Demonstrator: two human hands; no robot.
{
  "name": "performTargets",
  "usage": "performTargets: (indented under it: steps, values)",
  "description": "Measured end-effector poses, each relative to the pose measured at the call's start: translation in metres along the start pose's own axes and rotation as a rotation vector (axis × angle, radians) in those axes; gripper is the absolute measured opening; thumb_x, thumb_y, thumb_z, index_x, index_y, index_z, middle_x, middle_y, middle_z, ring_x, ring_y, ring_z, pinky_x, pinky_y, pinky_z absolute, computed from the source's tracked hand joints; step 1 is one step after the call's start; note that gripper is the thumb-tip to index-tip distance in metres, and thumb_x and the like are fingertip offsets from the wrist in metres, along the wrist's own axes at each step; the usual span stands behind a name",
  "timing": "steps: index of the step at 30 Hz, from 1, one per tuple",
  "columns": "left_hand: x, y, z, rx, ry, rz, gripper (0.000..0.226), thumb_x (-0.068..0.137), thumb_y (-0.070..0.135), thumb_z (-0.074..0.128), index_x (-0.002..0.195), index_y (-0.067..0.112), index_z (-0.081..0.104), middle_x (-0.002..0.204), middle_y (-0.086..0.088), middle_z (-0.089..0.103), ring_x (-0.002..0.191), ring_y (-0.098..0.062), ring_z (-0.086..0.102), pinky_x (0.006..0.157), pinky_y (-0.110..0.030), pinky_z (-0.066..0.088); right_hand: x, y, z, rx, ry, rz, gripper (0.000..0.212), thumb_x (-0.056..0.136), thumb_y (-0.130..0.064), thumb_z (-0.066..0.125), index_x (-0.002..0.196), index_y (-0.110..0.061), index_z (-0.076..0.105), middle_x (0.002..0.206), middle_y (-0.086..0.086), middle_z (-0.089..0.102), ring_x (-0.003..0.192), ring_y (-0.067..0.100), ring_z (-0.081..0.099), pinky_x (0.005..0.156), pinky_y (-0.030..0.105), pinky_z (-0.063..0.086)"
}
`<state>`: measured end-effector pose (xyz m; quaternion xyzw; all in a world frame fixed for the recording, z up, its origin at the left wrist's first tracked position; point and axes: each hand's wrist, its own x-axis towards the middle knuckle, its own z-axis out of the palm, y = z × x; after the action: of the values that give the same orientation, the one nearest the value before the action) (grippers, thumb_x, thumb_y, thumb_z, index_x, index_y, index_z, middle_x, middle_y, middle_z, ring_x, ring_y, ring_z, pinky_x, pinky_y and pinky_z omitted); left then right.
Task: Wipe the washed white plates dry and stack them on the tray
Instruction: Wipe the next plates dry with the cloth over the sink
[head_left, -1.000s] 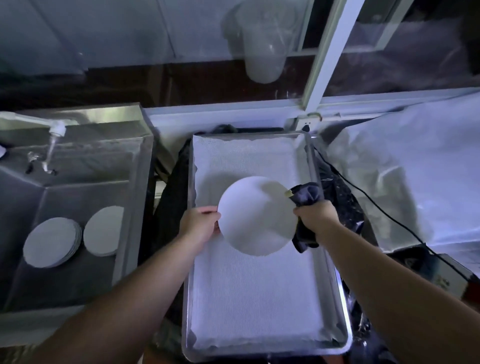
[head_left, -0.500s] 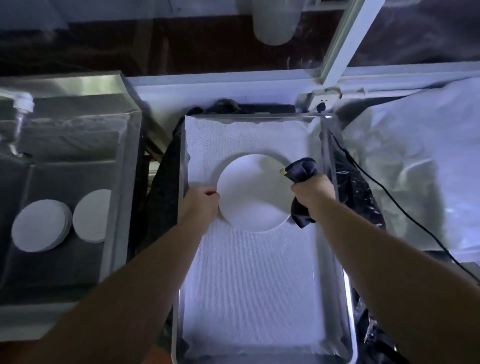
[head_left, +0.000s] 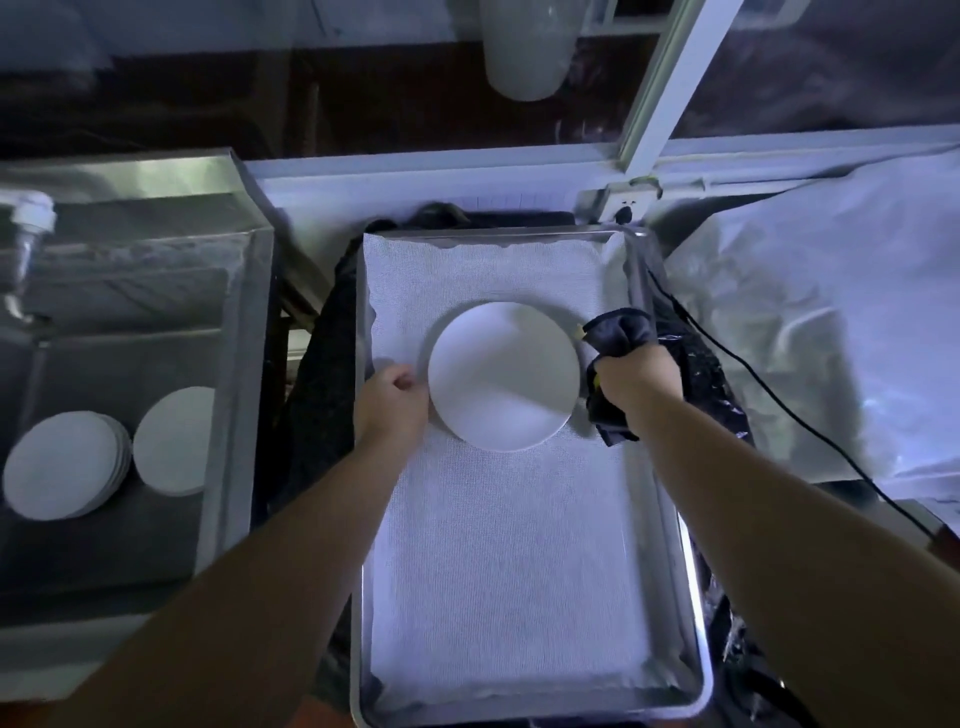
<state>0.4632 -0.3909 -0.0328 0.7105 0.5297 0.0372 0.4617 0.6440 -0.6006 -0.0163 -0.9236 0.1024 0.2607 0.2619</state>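
A white plate (head_left: 504, 379) lies flat on the white liner in the far half of the metal tray (head_left: 691, 597). My left hand (head_left: 392, 405) sits just beside the plate's left rim, fingers loosely curled, with a thin shadowed gap between them and the rim. My right hand (head_left: 636, 379) grips a dark cloth (head_left: 618, 332) at the plate's right rim. In the sink (head_left: 228, 364) on the left lie a stack of white plates (head_left: 60, 465) and a single white plate (head_left: 174, 441) next to it.
A tap (head_left: 28, 223) hangs over the sink's far left. A black cable (head_left: 779, 410) runs past the tray's right side over a plastic-covered surface (head_left: 831, 312). The near half of the tray liner is bare. A window frame stands behind the tray.
The plate has gone from being held tilted over the tray to lying flat on the liner. My left hand has come off its rim. My right hand still holds the cloth.
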Motion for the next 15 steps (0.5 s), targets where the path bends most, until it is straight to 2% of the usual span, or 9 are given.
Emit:
performTargets:
  steps: [2,4,5,7,9,11,13,15]
  values:
    - [-0.007,-0.005,-0.006,0.041,-0.019,0.031,0.021,0.098,0.023,0.061,0.116,0.027,0.072,0.095,0.010,0.066,0.086,-0.016,0.064,0.078,-0.035,0.059,-0.008,0.007,-0.008,0.007,0.028,-0.001,0.024,0.092,-0.021,0.065,0.111,-0.008,0.058,0.084,0.006,0.059,0.075,0.027,0.059,0.071,0.034,0.049]
    - [-0.017,-0.009,-0.012,0.086,-0.064,0.063,0.018,0.096,0.019,0.059,0.086,0.032,0.066,0.088,0.000,0.067,0.078,-0.018,0.062,0.070,-0.034,0.054,-0.020,0.015,-0.014,-0.010,0.034,-0.024,0.022,0.091,-0.020,0.064,0.110,-0.009,0.059,0.080,0.005,0.058,0.070,0.023,0.056,0.068,0.031,0.046]
    - [-0.023,-0.012,-0.014,0.114,-0.104,0.081,0.021,0.095,0.017,0.058,0.077,0.028,0.062,0.085,-0.007,0.067,0.074,-0.020,0.060,0.063,-0.033,0.050,-0.027,0.019,-0.016,-0.019,0.031,-0.038,0.021,0.091,-0.020,0.063,0.110,-0.011,0.059,0.080,0.005,0.060,0.069,0.022,0.057,0.065,0.030,0.045]
    - [-0.036,-0.014,-0.020,0.152,-0.182,0.125,0.017,0.096,0.016,0.057,0.081,0.019,0.065,0.079,-0.008,0.066,0.069,-0.021,0.058,0.055,-0.032,0.044,-0.043,0.026,-0.018,-0.051,0.013,-0.086,0.023,0.090,-0.020,0.060,0.110,-0.011,0.060,0.082,0.006,0.066,0.071,0.023,0.061,0.058,0.028,0.043]
    - [-0.052,-0.015,-0.026,0.205,-0.219,0.177,0.013,0.098,0.020,0.057,0.088,0.022,0.065,0.082,0.002,0.065,0.073,-0.019,0.060,0.059,-0.032,0.049,-0.060,0.033,-0.019,-0.079,-0.019,-0.136,0.022,0.090,-0.020,0.059,0.107,-0.008,0.063,0.084,0.007,0.069,0.072,0.023,0.063,0.053,0.026,0.040]
    - [-0.070,-0.017,-0.034,0.289,-0.233,0.236,0.013,0.099,0.026,0.055,0.091,0.026,0.066,0.088,0.007,0.068,0.078,-0.017,0.065,0.065,-0.033,0.056,-0.078,0.040,-0.021,-0.116,-0.054,-0.190,0.020,0.090,-0.023,0.059,0.102,-0.009,0.066,0.085,0.008,0.070,0.075,0.025,0.064,0.054,0.027,0.042]
    - [-0.083,-0.019,-0.038,0.357,-0.244,0.259,0.015,0.098,0.029,0.052,0.091,0.027,0.065,0.088,0.004,0.070,0.076,-0.020,0.067,0.060,-0.032,0.055,-0.091,0.044,-0.020,-0.154,-0.090,-0.236,0.022,0.091,-0.029,0.062,0.101,-0.010,0.065,0.088,0.009,0.071,0.079,0.028,0.067,0.060,0.029,0.048]
    - [-0.103,-0.022,-0.044,0.424,-0.240,0.287,0.017,0.099,0.032,0.049,0.093,0.025,0.063,0.091,0.004,0.070,0.079,-0.021,0.068,0.064,-0.036,0.058,-0.107,0.048,-0.022,-0.203,-0.104,-0.309,0.026,0.089,-0.036,0.063,0.099,-0.012,0.065,0.085,0.008,0.072,0.077,0.027,0.068,0.063,0.031,0.052]
